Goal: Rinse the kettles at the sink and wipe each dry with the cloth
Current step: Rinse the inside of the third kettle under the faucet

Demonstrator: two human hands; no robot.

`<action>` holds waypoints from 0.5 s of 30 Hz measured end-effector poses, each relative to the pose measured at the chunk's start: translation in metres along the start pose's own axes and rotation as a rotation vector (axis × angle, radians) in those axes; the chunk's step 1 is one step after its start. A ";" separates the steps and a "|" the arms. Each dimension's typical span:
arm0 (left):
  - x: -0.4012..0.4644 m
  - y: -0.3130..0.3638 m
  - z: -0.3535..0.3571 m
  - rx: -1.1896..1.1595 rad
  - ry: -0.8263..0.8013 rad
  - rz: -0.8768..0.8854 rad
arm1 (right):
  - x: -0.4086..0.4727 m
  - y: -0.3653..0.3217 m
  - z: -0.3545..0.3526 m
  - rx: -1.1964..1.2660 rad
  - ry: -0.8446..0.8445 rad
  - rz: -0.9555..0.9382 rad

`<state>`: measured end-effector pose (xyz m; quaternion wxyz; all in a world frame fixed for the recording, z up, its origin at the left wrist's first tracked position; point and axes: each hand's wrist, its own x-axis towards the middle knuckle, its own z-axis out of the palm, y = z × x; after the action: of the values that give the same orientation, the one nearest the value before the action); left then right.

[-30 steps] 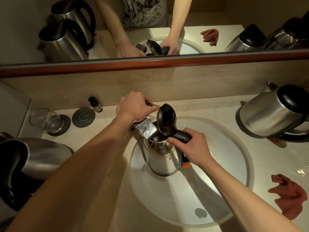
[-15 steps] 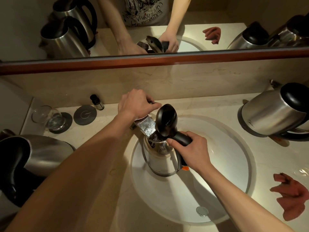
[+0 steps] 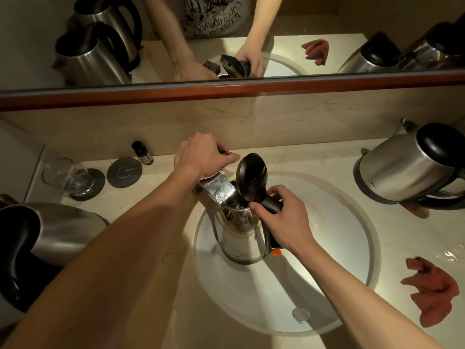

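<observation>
Nothing moved, kettle [image 3: 240, 238] under tap [image 3: 218, 191], cloth [image 3: 427, 290] rt.

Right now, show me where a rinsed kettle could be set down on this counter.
Bare counter lies between the sink basin rim, the red cloth and the right steel kettle. The back-left corner is crowded: glass, round coasters, small bottle.

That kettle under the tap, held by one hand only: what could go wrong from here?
The kettle hangs from the right hand by its handle alone; as it fills it could get heavy and tip or slip into the sink. The open lid stands close to the faucet and might knock against it. The left hand is on the tap handle; too strong a flow could splash the counter. The cloth lies far right.
</observation>
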<state>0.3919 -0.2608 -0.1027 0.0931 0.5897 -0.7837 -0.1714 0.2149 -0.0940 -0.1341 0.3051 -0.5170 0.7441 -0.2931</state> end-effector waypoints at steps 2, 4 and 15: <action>0.000 0.000 -0.001 0.004 0.000 0.007 | -0.001 0.000 0.000 0.000 -0.010 -0.002; -0.001 0.001 -0.002 0.006 0.001 0.009 | -0.003 0.000 0.003 0.020 -0.001 0.019; -0.002 0.001 -0.002 0.003 -0.009 0.015 | -0.025 -0.013 0.020 0.134 0.095 0.091</action>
<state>0.3928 -0.2586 -0.1001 0.0900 0.5831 -0.7889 -0.1719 0.2452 -0.0771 -0.1334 0.3163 -0.4464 0.7593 -0.3524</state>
